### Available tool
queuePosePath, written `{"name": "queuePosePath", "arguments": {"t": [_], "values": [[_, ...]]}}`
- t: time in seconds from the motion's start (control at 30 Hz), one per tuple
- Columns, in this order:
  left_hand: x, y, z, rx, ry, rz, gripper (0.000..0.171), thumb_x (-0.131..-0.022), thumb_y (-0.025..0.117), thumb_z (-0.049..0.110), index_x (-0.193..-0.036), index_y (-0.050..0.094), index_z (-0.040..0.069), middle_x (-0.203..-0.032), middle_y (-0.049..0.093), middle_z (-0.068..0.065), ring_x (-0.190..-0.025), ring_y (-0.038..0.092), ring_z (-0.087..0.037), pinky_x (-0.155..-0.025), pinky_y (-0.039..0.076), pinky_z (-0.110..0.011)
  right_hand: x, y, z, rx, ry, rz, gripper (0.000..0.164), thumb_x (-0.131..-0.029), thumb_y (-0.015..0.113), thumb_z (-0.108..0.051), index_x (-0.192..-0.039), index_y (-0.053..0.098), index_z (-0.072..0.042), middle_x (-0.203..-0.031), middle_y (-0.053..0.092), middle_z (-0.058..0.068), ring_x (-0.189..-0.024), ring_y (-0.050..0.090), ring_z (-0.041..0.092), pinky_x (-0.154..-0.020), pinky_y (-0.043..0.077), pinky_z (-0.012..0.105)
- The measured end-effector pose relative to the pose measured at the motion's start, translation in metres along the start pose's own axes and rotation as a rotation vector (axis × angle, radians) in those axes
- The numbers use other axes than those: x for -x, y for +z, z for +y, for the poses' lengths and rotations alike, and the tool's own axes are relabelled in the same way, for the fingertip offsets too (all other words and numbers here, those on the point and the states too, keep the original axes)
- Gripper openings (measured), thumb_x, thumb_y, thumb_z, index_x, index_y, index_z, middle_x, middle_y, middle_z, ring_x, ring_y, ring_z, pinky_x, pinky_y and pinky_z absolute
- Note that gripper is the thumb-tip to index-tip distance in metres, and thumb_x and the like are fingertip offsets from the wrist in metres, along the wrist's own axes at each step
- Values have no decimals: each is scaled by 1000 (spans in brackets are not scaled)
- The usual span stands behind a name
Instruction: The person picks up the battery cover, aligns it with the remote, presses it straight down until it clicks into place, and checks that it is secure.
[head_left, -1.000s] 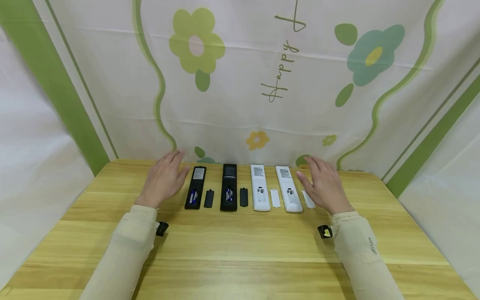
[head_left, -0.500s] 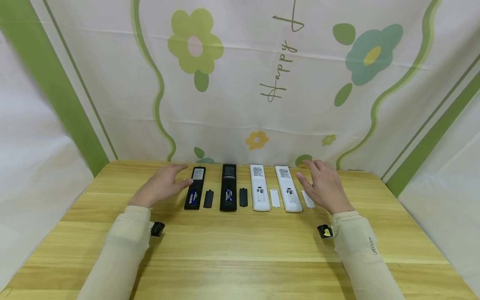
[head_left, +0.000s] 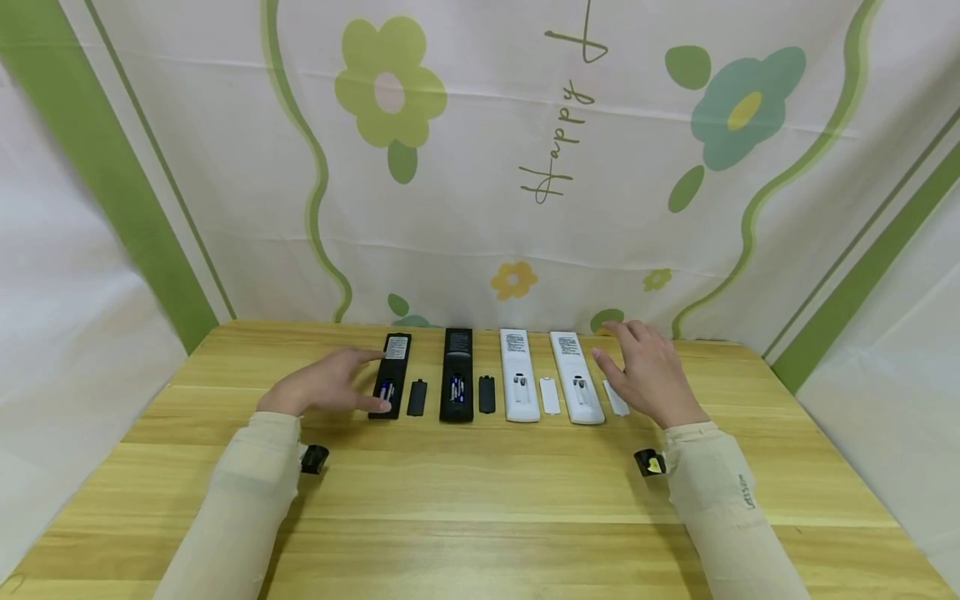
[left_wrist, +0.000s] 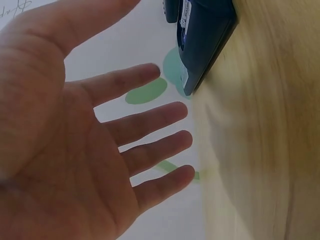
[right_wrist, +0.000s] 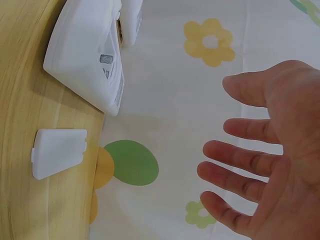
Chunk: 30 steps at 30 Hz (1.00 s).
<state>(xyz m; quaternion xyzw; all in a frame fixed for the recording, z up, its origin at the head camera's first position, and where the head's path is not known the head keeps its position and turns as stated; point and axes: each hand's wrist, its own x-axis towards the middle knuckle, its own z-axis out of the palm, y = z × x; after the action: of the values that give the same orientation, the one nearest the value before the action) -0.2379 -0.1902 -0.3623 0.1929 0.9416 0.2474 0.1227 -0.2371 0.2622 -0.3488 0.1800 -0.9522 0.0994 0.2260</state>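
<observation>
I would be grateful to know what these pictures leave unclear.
Head: label print on the leftmost slim black plastic remote, too small to read.
Left wrist: part of that remote, cut off by the top edge.
Right wrist: part of the nearer long white plastic remote, cut off by the top edge.

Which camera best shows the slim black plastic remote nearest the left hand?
The head view: both ends of the slim black plastic remote show, though the left hand hides part. The left wrist view catches only a piece, cut off by the frame; the right wrist view shows none of it.
</observation>
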Motion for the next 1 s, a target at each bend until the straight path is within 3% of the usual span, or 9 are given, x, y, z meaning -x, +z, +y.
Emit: {"name": "queuePosePath", "arguments": {"t": [0.23,1.0], "values": [[1,3,0,12,-6,-49,96,-69,81,40,-144,34,4,-146,31,-22,-133,27,-44,-104,26,-59,1,-1,-1,12,10,-30,48,-92,58,-38,-129,51,-8,-121,53,18,-112,48,39,-91,35,59],[3,3,-2,-3,-58,-103,84,-76,78,33,-144,35,9,-147,30,-21,-133,26,-44,-103,26,-60,1,0,-5,0,6,-91,49,-93,57,-37,-131,49,-8,-120,53,18,-112,48,39,-90,35,62]]}}
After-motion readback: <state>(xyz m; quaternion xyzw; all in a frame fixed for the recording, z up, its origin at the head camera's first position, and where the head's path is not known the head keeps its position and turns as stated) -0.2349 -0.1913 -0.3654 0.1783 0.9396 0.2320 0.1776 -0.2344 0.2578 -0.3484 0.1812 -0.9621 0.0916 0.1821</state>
